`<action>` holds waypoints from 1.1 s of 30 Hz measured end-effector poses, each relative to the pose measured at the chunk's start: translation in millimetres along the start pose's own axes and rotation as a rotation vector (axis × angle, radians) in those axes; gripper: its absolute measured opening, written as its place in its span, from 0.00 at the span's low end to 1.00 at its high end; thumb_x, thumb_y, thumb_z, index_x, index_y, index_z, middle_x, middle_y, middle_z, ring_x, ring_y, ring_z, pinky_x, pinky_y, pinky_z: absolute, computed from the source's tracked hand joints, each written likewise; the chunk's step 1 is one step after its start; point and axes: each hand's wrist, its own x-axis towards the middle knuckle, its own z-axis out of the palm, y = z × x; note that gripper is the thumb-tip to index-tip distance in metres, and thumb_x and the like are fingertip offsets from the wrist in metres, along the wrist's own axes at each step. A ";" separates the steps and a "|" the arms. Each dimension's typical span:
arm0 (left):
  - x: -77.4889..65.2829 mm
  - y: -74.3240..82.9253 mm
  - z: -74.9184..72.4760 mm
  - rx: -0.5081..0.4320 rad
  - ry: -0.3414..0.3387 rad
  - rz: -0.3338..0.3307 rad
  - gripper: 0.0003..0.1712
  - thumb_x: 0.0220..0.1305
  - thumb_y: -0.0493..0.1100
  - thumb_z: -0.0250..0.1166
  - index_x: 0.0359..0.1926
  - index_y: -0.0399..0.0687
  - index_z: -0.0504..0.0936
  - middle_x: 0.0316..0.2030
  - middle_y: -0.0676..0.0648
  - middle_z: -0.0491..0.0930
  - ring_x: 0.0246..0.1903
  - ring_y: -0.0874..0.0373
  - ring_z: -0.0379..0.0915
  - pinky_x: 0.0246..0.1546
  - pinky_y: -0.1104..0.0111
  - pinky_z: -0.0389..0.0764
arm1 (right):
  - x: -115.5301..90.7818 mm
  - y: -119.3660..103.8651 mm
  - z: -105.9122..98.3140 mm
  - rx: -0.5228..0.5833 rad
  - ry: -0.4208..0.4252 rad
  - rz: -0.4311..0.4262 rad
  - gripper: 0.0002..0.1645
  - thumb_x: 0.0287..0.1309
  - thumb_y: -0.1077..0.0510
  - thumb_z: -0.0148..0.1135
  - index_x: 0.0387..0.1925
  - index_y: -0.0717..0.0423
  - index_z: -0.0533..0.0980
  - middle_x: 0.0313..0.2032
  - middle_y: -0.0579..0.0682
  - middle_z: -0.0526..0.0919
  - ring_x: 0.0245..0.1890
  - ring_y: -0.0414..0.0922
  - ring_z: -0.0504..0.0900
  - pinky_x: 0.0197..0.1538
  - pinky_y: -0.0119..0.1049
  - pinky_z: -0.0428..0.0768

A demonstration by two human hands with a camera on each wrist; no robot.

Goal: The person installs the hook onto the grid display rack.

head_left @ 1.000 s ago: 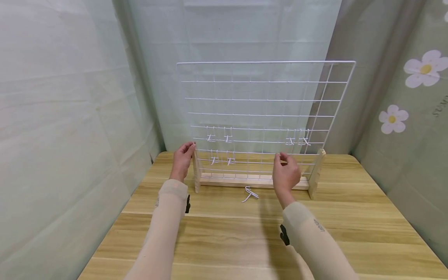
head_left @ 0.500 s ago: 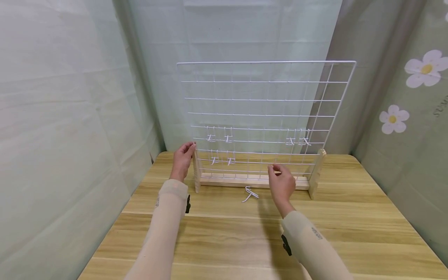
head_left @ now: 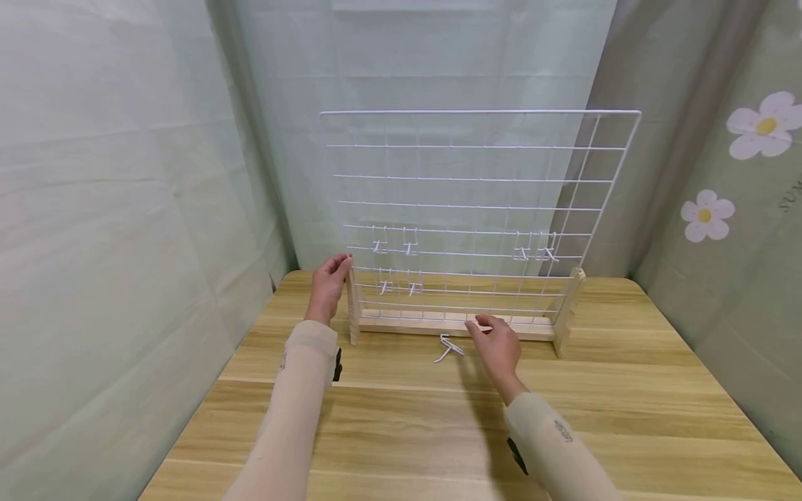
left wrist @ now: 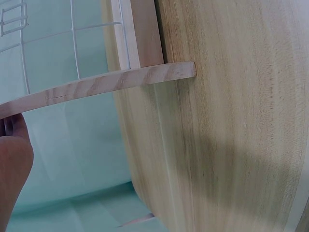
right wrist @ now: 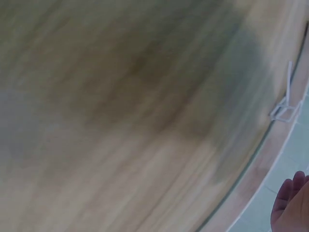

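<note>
A white wire grid rack (head_left: 470,181) stands upright on a pale wooden stand (head_left: 407,322). My left hand (head_left: 327,284) pinches the top of the stand's left side post (head_left: 354,309); in the left wrist view its fingers (left wrist: 18,126) are partly hidden behind the post (left wrist: 111,82). A loose white wire hook (head_left: 450,348) lies on the table before the stand. Just to its right hovers my right hand (head_left: 497,348), thumb and fingertips apart, holding nothing. In the right wrist view the hook (right wrist: 286,106) appears beyond the tabletop, apart from the hand (right wrist: 292,205).
Several white hooks hang on the grid: two rows at the left, including an upper hook (head_left: 409,247), and a pair at the right, including one hook (head_left: 548,252). Pale curtains (head_left: 156,209) enclose the wooden table (head_left: 388,424) at the back and sides.
My right hand has come down and left from in front of the grid toward the loose hook, its thumb and fingers parting. My left hand stays at the post.
</note>
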 end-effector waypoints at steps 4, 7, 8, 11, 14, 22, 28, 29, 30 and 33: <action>-1.4 0.4 -0.5 0.012 -0.002 -0.008 0.24 0.74 0.46 0.59 0.61 0.34 0.74 0.62 0.40 0.73 0.53 0.56 0.70 0.63 0.62 0.69 | -4.1 6.6 3.5 -0.027 -0.065 -0.009 0.19 0.56 0.49 0.72 0.44 0.57 0.85 0.41 0.54 0.87 0.37 0.50 0.86 0.38 0.46 0.79; -2.3 1.1 -0.7 0.027 -0.005 -0.015 0.25 0.74 0.47 0.58 0.62 0.34 0.73 0.62 0.41 0.73 0.55 0.55 0.69 0.63 0.62 0.69 | -7.1 10.9 6.5 -0.018 -0.090 -0.021 0.18 0.55 0.50 0.73 0.43 0.57 0.86 0.38 0.53 0.88 0.37 0.50 0.87 0.39 0.45 0.80; -2.3 1.0 -0.7 0.029 -0.006 -0.017 0.25 0.74 0.47 0.58 0.63 0.34 0.73 0.62 0.41 0.73 0.55 0.55 0.69 0.64 0.62 0.69 | -8.1 12.4 7.7 -0.012 -0.099 -0.017 0.18 0.55 0.50 0.73 0.43 0.57 0.86 0.38 0.52 0.88 0.37 0.49 0.86 0.38 0.44 0.79; -2.7 1.6 -0.3 0.028 -0.005 -0.017 0.25 0.74 0.47 0.58 0.62 0.34 0.74 0.62 0.41 0.73 0.55 0.55 0.69 0.63 0.63 0.69 | -11.1 15.8 11.1 0.018 -0.118 0.002 0.16 0.55 0.51 0.73 0.41 0.56 0.86 0.35 0.51 0.88 0.34 0.47 0.86 0.36 0.41 0.78; -2.3 1.4 -0.1 0.019 0.001 -0.014 0.23 0.74 0.46 0.58 0.61 0.34 0.74 0.62 0.40 0.74 0.54 0.55 0.69 0.63 0.63 0.69 | -14.3 18.7 15.0 0.059 -0.127 0.019 0.14 0.54 0.54 0.73 0.40 0.57 0.86 0.34 0.51 0.88 0.32 0.46 0.85 0.34 0.38 0.78; -1.5 1.5 -0.2 0.014 0.005 -0.015 0.22 0.73 0.45 0.58 0.61 0.35 0.75 0.62 0.41 0.74 0.54 0.55 0.70 0.63 0.63 0.69 | -19.4 23.1 20.8 0.130 -0.143 0.018 0.14 0.51 0.59 0.74 0.40 0.62 0.86 0.41 0.56 0.87 0.34 0.50 0.86 0.35 0.36 0.80; -2.3 2.7 -0.5 0.020 0.006 -0.015 0.23 0.74 0.46 0.58 0.61 0.35 0.75 0.62 0.41 0.74 0.55 0.54 0.70 0.63 0.63 0.69 | -19.5 24.3 20.2 0.124 -0.176 0.038 0.17 0.52 0.58 0.75 0.42 0.62 0.85 0.41 0.57 0.87 0.38 0.51 0.86 0.37 0.36 0.79; -2.4 2.6 -0.5 0.021 0.005 -0.013 0.23 0.74 0.46 0.58 0.61 0.35 0.75 0.62 0.41 0.74 0.55 0.54 0.69 0.63 0.63 0.69 | -19.4 24.8 20.1 0.120 -0.183 0.039 0.17 0.52 0.58 0.75 0.43 0.62 0.85 0.41 0.57 0.87 0.39 0.52 0.86 0.38 0.37 0.79; -2.2 2.4 -0.6 0.021 0.003 -0.012 0.23 0.74 0.46 0.58 0.61 0.34 0.75 0.62 0.41 0.74 0.55 0.54 0.69 0.63 0.63 0.69 | -19.2 25.4 20.0 0.114 -0.190 0.044 0.17 0.52 0.57 0.75 0.43 0.61 0.85 0.42 0.57 0.87 0.39 0.52 0.85 0.39 0.38 0.79; -2.5 1.8 -0.9 0.022 0.002 -0.008 0.23 0.73 0.45 0.59 0.61 0.34 0.75 0.62 0.41 0.74 0.54 0.55 0.70 0.62 0.63 0.70 | -18.3 28.2 20.5 0.095 -0.210 0.043 0.17 0.52 0.57 0.74 0.43 0.61 0.85 0.42 0.57 0.87 0.41 0.52 0.85 0.41 0.41 0.79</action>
